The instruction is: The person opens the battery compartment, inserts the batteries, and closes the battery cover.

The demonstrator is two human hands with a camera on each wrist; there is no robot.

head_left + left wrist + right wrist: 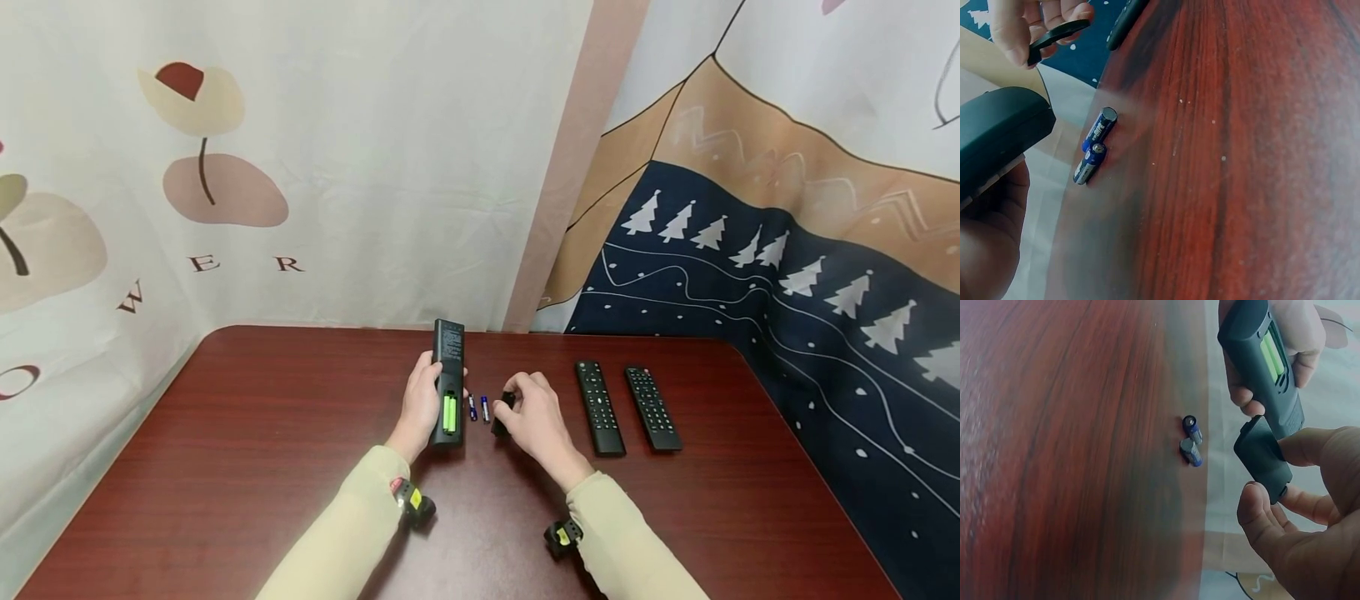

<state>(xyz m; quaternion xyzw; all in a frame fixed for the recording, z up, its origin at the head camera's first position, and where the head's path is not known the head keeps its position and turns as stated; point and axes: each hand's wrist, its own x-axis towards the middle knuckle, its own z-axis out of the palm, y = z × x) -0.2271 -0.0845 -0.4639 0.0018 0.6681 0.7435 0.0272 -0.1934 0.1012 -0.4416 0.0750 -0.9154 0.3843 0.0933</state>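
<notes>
My left hand point(417, 407) grips a black remote control point(449, 354), its back turned up and its battery compartment uncovered. Two green batteries point(449, 413) lie side by side in that compartment. Between thumb and fingers, my right hand point(538, 421) pinches the black battery cover point(1263, 459), held off the table a little to the right of the remote. Two blue batteries point(1099, 128) lie on the table between the hands, close together. In the right wrist view the cover's edge overlaps the lower end of the remote.
Two more black remotes, a left one point(600, 408) and a right one point(653, 408), lie button side up to the right of my right hand. The dark red wooden table point(300, 400) ends at printed curtains point(390, 167) behind it.
</notes>
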